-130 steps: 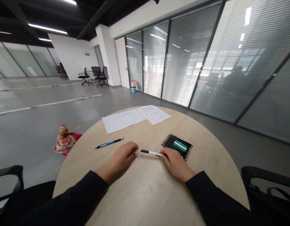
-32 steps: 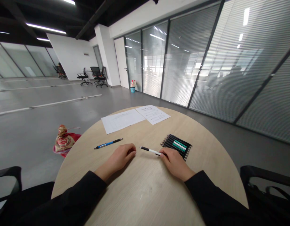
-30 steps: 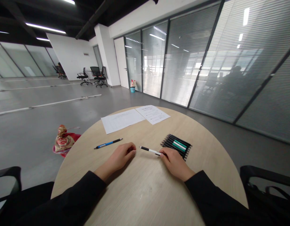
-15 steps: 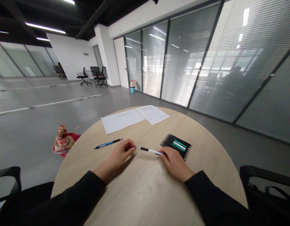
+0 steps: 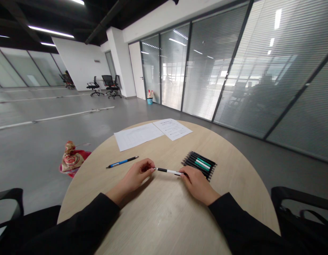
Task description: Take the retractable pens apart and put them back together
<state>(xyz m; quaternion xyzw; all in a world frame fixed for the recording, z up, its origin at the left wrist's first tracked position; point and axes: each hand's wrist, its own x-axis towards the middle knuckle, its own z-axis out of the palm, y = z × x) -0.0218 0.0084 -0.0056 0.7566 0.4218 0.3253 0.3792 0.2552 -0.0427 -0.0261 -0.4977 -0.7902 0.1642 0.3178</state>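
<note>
The left hand point(image 5: 137, 176) and right hand point(image 5: 198, 185) stay apart, pinching opposite ends of a black-and-white pen point(image 5: 167, 171) over the round wooden surface point(image 5: 164, 219). If either pinch slipped, the pen could drop and roll into the row of black pens point(image 5: 199, 165) at right.

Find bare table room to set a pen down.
Bare wood: the round table nearest you, and right of the black pen row. Crowded: mid-table, where left hand and right hand hold a black-and-white pen, beside the blue pen.
</note>
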